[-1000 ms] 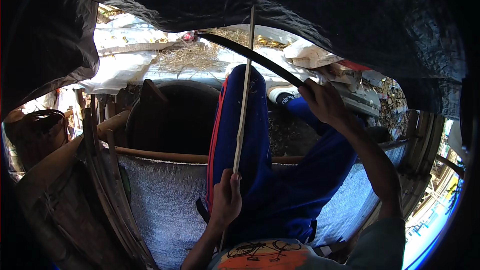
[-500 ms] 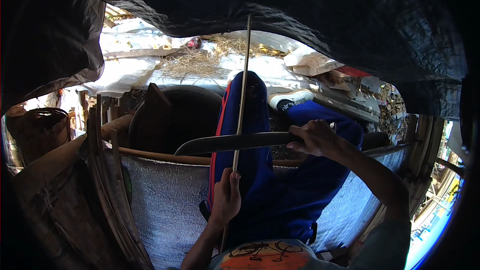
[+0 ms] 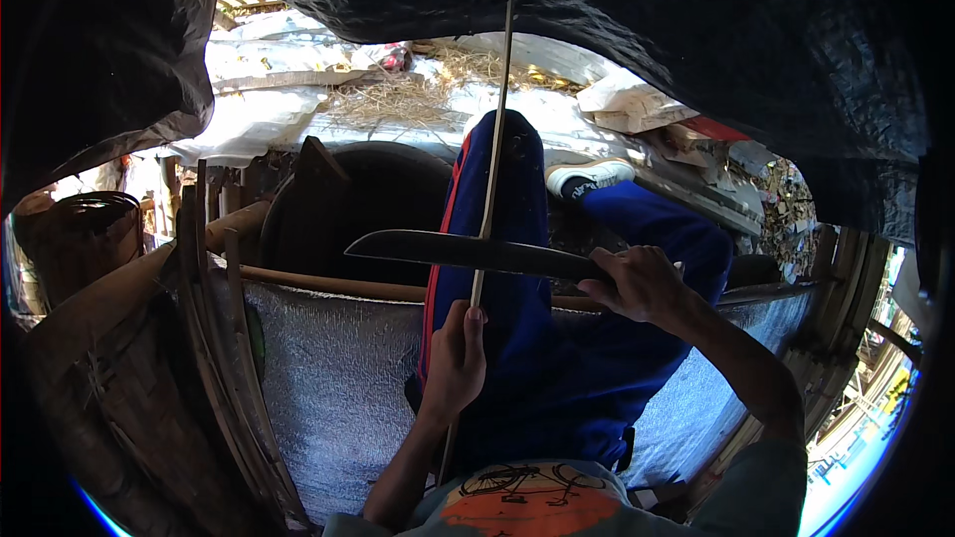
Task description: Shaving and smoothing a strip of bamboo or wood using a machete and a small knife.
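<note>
"So, what reaches my console, reading from the strip [image 3: 494, 157]?"

"To its left, well apart, I see thin slats [image 3: 238, 323]. On its lower part, the left hand [image 3: 456, 363] is closed snugly around it. Just above that hand, the long blade [image 3: 468, 250] crosses over the strip; whether they touch, I can't tell. To the strip's right, the right hand [image 3: 639, 285] is wrapped round the blade's right end."

"Which step?"

"I'd judge paring, with the blade laid across. I'd say the next move calls for a firm left hold, edge clear of that hand."
</note>
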{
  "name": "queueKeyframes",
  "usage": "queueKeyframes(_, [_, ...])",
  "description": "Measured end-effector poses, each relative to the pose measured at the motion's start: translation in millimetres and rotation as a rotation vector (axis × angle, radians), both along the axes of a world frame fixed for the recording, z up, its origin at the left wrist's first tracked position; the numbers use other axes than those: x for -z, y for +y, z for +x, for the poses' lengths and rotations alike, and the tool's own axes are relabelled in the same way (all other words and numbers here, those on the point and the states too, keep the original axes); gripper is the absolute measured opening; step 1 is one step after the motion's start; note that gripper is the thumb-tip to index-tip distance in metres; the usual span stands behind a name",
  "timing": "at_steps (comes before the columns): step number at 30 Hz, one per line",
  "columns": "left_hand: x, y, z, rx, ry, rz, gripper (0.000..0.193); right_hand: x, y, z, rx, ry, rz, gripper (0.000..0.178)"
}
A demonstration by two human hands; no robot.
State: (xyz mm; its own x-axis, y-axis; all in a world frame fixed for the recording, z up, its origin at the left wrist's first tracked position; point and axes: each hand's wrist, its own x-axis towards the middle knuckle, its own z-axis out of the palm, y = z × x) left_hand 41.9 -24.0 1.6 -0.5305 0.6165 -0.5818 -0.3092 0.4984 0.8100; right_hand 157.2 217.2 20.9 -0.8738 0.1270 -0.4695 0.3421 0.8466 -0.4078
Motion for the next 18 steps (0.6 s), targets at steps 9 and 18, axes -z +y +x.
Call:
queueKeyframes(9, [-2.4, -2.7, 8.8, 0.019, 0.071, -0.015, 0.039, -11.7, -11.2, 4.2, -0.024, -0.01, 0.033, 0.052])
queueKeyframes(18, [-0.6, -1.1, 14.1, 0.028, 0.088, 0.031, 0.038, 13.8, 18.9, 3.4, 0.131, 0.471, 0.25, 0.046])
